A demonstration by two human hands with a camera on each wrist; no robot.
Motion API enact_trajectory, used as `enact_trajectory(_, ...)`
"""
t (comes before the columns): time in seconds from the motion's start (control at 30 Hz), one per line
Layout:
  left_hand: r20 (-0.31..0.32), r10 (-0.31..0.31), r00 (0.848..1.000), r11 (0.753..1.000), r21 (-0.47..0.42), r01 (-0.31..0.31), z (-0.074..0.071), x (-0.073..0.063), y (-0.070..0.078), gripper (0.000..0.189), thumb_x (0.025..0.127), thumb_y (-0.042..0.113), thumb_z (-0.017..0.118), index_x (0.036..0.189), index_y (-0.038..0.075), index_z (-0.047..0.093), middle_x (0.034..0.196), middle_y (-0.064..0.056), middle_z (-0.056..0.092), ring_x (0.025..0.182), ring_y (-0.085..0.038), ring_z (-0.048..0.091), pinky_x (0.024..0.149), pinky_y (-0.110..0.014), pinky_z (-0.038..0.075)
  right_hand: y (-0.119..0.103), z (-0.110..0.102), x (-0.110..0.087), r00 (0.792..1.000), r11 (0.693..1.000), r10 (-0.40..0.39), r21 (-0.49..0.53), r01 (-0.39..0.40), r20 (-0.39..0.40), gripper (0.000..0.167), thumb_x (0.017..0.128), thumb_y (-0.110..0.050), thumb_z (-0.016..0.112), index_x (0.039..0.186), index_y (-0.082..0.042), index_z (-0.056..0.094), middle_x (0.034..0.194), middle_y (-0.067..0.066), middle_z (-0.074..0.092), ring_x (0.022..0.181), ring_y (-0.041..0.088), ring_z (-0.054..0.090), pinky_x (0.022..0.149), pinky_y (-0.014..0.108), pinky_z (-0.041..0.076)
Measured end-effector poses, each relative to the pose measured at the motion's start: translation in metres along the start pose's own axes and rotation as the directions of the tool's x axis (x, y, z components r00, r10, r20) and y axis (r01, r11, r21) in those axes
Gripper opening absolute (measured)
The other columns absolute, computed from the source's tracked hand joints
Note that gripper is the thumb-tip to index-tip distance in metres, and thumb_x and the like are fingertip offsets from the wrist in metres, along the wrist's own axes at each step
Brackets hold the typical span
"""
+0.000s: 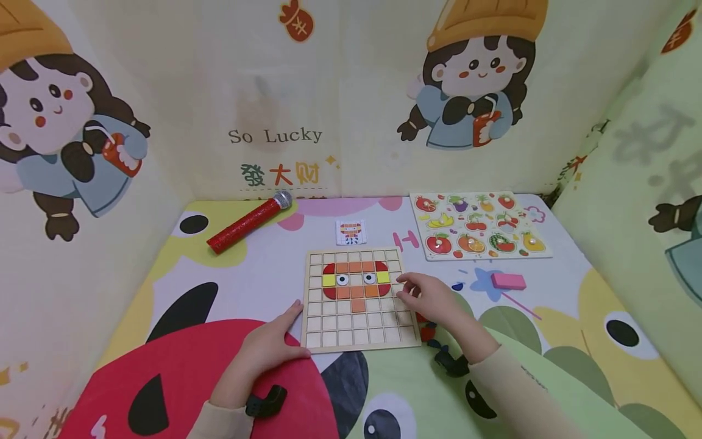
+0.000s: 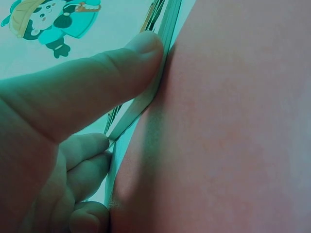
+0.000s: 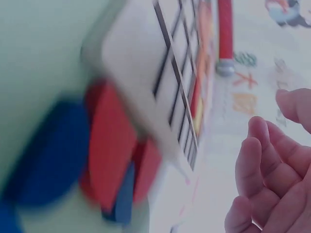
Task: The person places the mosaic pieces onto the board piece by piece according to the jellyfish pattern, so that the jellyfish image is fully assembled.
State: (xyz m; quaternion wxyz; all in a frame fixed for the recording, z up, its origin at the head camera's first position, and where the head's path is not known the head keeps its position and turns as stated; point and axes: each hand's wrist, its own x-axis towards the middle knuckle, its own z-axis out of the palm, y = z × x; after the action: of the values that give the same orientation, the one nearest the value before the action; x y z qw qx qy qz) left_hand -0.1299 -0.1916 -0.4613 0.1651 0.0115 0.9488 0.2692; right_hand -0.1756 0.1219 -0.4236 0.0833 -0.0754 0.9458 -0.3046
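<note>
A square wooden grid board (image 1: 334,332) lies on the printed cloth, with red, orange and yellow tiles (image 1: 358,305) and two eye tiles forming a face in its upper rows. At its lower left corner, my left hand (image 1: 265,349) touches the frame, thumb along the near edge and fingers against the left side. My right hand (image 1: 430,297) is over the board's right edge, its fingers loosely bent with nothing between them. Beside that edge, partly hidden under the right forearm, lie loose red pieces (image 3: 109,145) and blue pieces (image 3: 48,155).
Behind the board is a small picture card (image 1: 351,233) showing a similar face. A red microphone (image 1: 247,224) lies at the back left. At the back right is a fruit puzzle board (image 1: 423,222), with a pink block (image 1: 509,281) in front of it. Printed cloth walls surround the table.
</note>
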Motion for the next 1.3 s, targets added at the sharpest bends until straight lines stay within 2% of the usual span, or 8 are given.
enact_trajectory(0.17, 0.006, -0.002, 1.0, 1.0, 0.001, 0.002, 0.003, 0.002, -0.003, 0.109, 0.047, 0.042, 0.085, 0.142, 0.028, 0.032, 0.134, -0.008, 0.048, 0.102, -0.022, 0.053, 0.057, -0.031, 0.052, 0.013, -0.013, -0.007, 0.999, 0.998, -0.037, 0.054, 0.039, -0.023, 0.032, 0.086, -0.024, 0.061, 0.115, -0.01, 0.06, 0.084, -0.002, 0.059, 0.077, 0.014, 0.051, 0.062, 0.024, 0.044)
enact_trajectory(0.3, -0.004, 0.022, 1.0, 1.0, 0.0, -0.022, 0.002, 0.008, -0.004, 0.109, 0.047, 0.044, 0.085, 0.141, 0.03, 0.032, 0.135, -0.006, 0.047, 0.106, -0.024, 0.052, 0.057, -0.032, 0.053, 0.015, -0.02, -0.005, 0.996, 0.994, -0.069, 0.078, 0.073, -0.058, 0.032, 0.088, -0.023, 0.06, 0.116, -0.009, 0.06, 0.087, 0.0, 0.061, 0.081, 0.015, 0.052, 0.065, 0.025, 0.045)
enact_trajectory(0.37, -0.005, 0.024, 1.0, 1.0, 0.003, -0.024, 0.0, 0.011, -0.003, 0.109, 0.047, 0.043, 0.085, 0.141, 0.032, 0.031, 0.135, -0.006, 0.046, 0.107, -0.024, 0.052, 0.057, -0.032, 0.053, 0.015, -0.023, -0.004, 0.996, 0.993, -0.076, 0.088, 0.081, -0.051, 0.033, 0.088, -0.025, 0.059, 0.117, -0.01, 0.059, 0.089, 0.0, 0.061, 0.082, 0.015, 0.052, 0.066, 0.025, 0.046)
enact_trajectory(0.5, -0.007, 0.008, 1.0, 1.0, 0.005, -0.008, -0.004, 0.017, -0.002, 0.109, 0.047, 0.042, 0.086, 0.141, 0.033, 0.031, 0.135, -0.004, 0.046, 0.107, -0.023, 0.051, 0.057, -0.031, 0.053, 0.017, -0.032, -0.004, 0.992, 0.989, -0.113, 0.089, 0.118, -0.055, 0.033, 0.089, -0.026, 0.058, 0.117, -0.009, 0.059, 0.089, -0.001, 0.061, 0.08, 0.014, 0.052, 0.064, 0.023, 0.046)
enact_trajectory(0.7, -0.002, 0.012, 1.0, 1.0, 0.003, -0.012, -0.006, 0.022, 0.001, 0.109, 0.047, 0.042, 0.086, 0.141, 0.033, 0.032, 0.134, -0.005, 0.047, 0.107, -0.024, 0.051, 0.056, -0.032, 0.052, 0.026, -0.043, -0.007, 0.981, 0.981, -0.134, 0.125, 0.151, -0.138, 0.029, 0.09, -0.022, 0.057, 0.115, -0.007, 0.06, 0.086, 0.003, 0.061, 0.073, 0.012, 0.049, 0.063, 0.022, 0.043)
enact_trajectory(0.83, 0.014, 0.005, 1.0, 1.0, -0.012, -0.005, -0.004, 0.02, 0.001, 0.109, 0.045, 0.042, 0.086, 0.141, 0.031, 0.033, 0.132, -0.007, 0.048, 0.105, -0.024, 0.051, 0.055, -0.032, 0.052, 0.032, -0.035, -0.008, 0.987, 0.972, -0.102, 0.197, 0.125, -0.121, 0.029, 0.09, -0.021, 0.057, 0.114, -0.007, 0.06, 0.089, 0.006, 0.062, 0.072, 0.012, 0.048, 0.062, 0.02, 0.042)
enact_trajectory(1.0, 0.03, 0.001, 1.0, 1.0, -0.021, 0.0, 0.001, 0.012, -0.002, 0.11, 0.044, 0.043, 0.086, 0.14, 0.029, 0.034, 0.131, -0.009, 0.049, 0.104, -0.025, 0.052, 0.054, -0.032, 0.052, 0.037, -0.025, -0.01, 0.993, 0.973, -0.075, 0.212, 0.094, -0.095, 0.027, 0.089, -0.019, 0.057, 0.114, -0.007, 0.06, 0.089, 0.005, 0.062, 0.072, 0.011, 0.048, 0.063, 0.02, 0.043)
enact_trajectory(1.3, 0.041, -0.075, 0.996, 0.996, -0.049, 0.077, 0.002, -0.001, -0.002, 0.114, 0.039, 0.047, 0.085, 0.14, 0.029, 0.035, 0.128, -0.009, 0.049, 0.103, -0.025, 0.051, 0.053, -0.034, 0.053, 0.04, -0.046, -0.019, 0.989, 0.973, -0.062, 0.212, 0.091, -0.136, 0.027, 0.09, -0.019, 0.055, 0.113, -0.006, 0.06, 0.09, 0.005, 0.064, 0.07, 0.006, 0.049, 0.062, 0.019, 0.042)
